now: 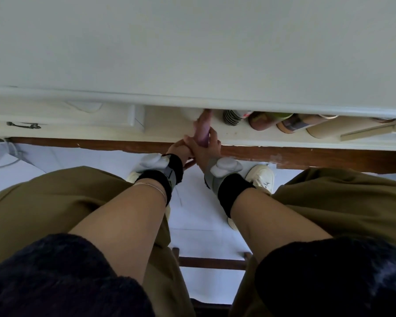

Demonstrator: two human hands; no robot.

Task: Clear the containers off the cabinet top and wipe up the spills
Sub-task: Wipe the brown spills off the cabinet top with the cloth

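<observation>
Hands low and close together at the cabinet's front edge. Right hand curled round a pinkish container, fingers wrapped on its lower half, thumb side toward the left. Left hand tucked just beside it, touching the right hand's knuckles; fingers bent, whether on the container's base or only against the other hand — cannot tell. Grey-and-white devices strapped over black wristbands on both wrists; thin bracelet on the left forearm.

Pinkish container: slim, tube-like, pale pink fading to lilac at the held end, tilted with its far end up under the overhanging white ledge. Blurred; no label or writing readable on it.

Cabinet top: cream-white strip, a few small brownish specks near the front edge just right of the hands. Row of other containers lying or leaning farther right, half hidden under the ledge — a ribbed dark-and-white one, a brown rounded one, a tan one with a blue-grey band, a beige cylinder. Red marks on one white piece, too small to read. No brand legible anywhere.

Dark metal handle far left. Brown wooden trim below the top, olive trousers, white shoe on pale floor.
</observation>
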